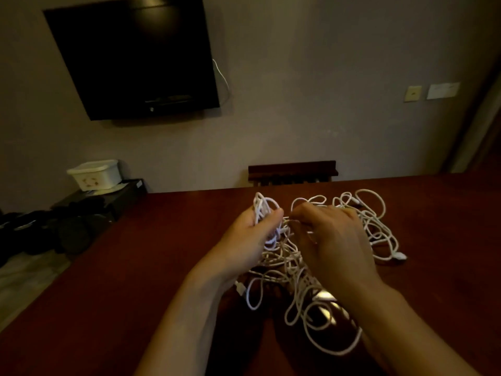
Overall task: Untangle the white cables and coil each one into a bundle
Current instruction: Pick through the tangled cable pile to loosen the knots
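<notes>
1. While the room is dim, the biggest thing in view is the dark red-brown table, which fills the lower half and reaches to the grey wall behind it
2. On the wall at the upper left hangs a black television, with a thin white wire hanging at its right edge
3. The tangle of white cables lies on the table, right of the middle; loose loops spread from the far side near the table's back edge down toward the person, and one white plug lies at the right edge of the tangle
4. The left hand is raised over the tangle, and its curled fingers grasp a small bunch of cable loops that stands up above the thumb
5. The right hand is just beside the left one, back of the hand up, fingers bent down into the cables; it seems to pinch a strand near the left thumb, but the fingertips are hidden and blurred
6. Behind the table stands the top of a dark wooden chair back
7. At the left, a white plastic box sits on a low black stand
8. On the wall at the right are a small socket plate and a white plate
</notes>
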Tool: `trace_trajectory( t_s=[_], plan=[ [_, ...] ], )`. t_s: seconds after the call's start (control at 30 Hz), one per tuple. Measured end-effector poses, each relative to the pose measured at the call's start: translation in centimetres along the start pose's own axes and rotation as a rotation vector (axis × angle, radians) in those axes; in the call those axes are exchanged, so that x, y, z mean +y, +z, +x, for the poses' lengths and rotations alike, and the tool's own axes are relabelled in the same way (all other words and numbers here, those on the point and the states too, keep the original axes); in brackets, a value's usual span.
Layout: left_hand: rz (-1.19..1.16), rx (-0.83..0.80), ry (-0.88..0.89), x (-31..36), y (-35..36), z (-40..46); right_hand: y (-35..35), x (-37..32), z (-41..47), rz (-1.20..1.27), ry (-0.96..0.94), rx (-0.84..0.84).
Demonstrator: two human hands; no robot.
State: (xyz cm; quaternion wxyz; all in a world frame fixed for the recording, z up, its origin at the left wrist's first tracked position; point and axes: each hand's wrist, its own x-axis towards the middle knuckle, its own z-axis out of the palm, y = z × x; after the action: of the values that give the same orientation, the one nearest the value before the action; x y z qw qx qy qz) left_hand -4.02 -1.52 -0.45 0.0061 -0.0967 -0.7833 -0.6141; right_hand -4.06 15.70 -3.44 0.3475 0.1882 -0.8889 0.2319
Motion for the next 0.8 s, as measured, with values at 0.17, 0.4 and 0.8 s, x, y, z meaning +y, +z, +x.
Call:
trace_trajectory(
  t_s=[0.17,0.4,0.8],
  plan=[
    [0.126,-0.035,-0.03,-0.6,0.4,0.3,-0.2,0.0,0.0,0.016,0.011,-0.025],
    [0.28,-0.079,0.032,-1.3,0.2,0.5,-0.6,-0.2,0.2,0.571,0.211,-0.257],
    [-0.393,0.421,0.206,0.2,1.2,0.9,-0.7,-0.7,1.4,1.207,0.605,-0.096]
  ],
)
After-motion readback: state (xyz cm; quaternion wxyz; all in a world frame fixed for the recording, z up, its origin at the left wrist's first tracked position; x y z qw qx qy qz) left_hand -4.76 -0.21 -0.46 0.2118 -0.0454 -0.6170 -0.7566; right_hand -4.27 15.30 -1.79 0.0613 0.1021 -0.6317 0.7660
